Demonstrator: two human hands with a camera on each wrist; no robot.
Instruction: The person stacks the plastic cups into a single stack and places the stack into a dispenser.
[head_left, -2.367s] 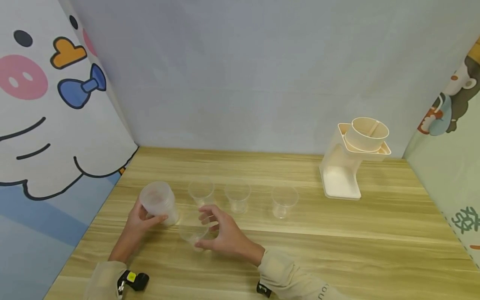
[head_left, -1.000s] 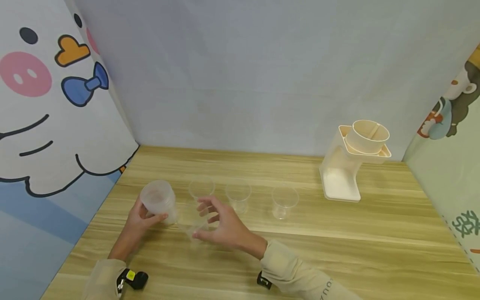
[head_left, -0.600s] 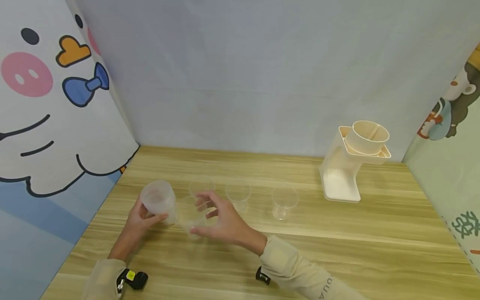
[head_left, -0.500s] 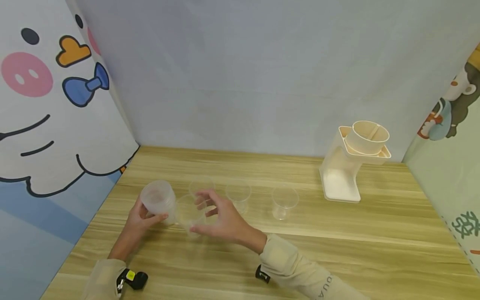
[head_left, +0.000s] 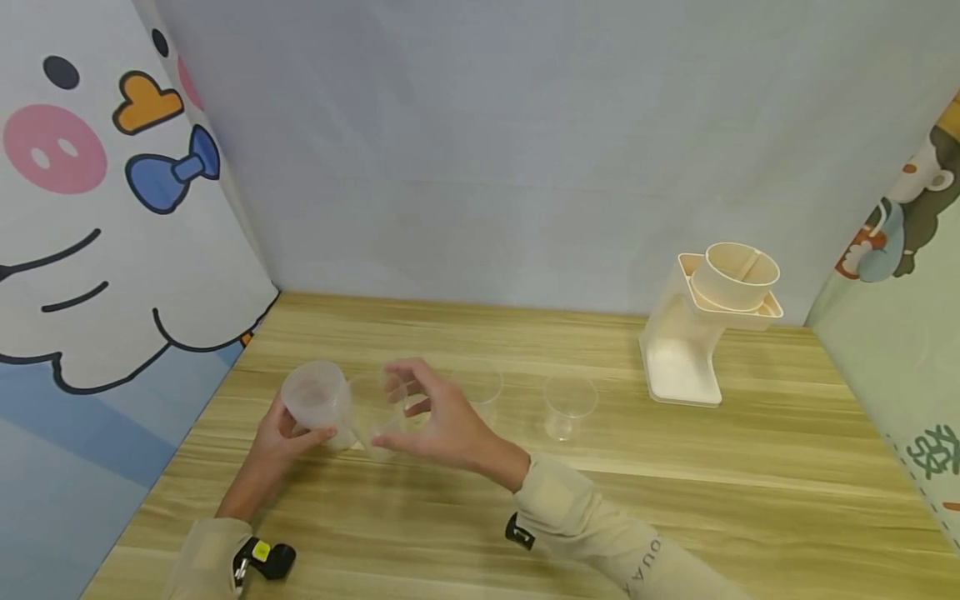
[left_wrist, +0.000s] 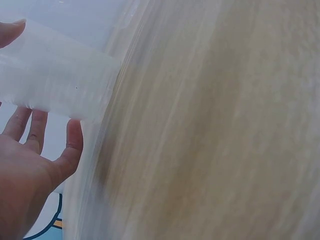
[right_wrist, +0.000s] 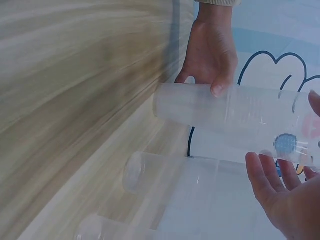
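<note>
My left hand (head_left: 276, 443) grips a nested stack of clear plastic cups (head_left: 318, 403) that stands upright at the left of the table. In the left wrist view, thumb and fingertips lie on opposite sides of the stack (left_wrist: 55, 75). A single clear plastic cup (head_left: 369, 412) is in my right hand (head_left: 450, 425), thumb on the near side and fingers on the far side. This cup is right beside the stack and overlaps it in the right wrist view. Two more clear cups stand to the right, a middle cup (head_left: 480, 387) and a right one (head_left: 570, 400).
A cream plastic stand with a round cup-shaped top (head_left: 731, 275) is at the back right of the wooden table (head_left: 675, 500). A pale curtain (head_left: 525, 167) closes off the back. Another upright cup is mostly hidden behind my right hand.
My right hand has carried the cup away from the near edge and slightly left, alongside the stack, covering the leftmost standing cup. My left hand keeps its grip in the same place.
</note>
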